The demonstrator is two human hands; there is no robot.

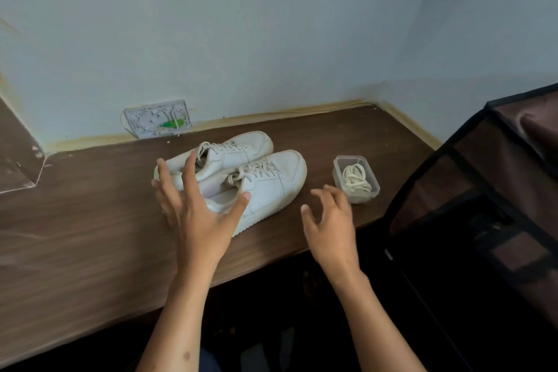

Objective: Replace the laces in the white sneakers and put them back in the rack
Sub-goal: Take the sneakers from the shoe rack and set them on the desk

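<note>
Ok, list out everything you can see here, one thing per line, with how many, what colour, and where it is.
white sneakers: two, white, laced, side by side mid-table
clear container: one, transparent, right of the sneakers
spare laces: one coiled bundle, cream, inside the container
table: one, dark brown wood, along the wall
wall plate: one, pale with green mark, low on the wall behind the sneakers
rack: one, black frame, brown cover, far right
left hand: open, fingers spread, over the sneakers' heels
right hand: open, fingers loosely curled, beside the container
</note>
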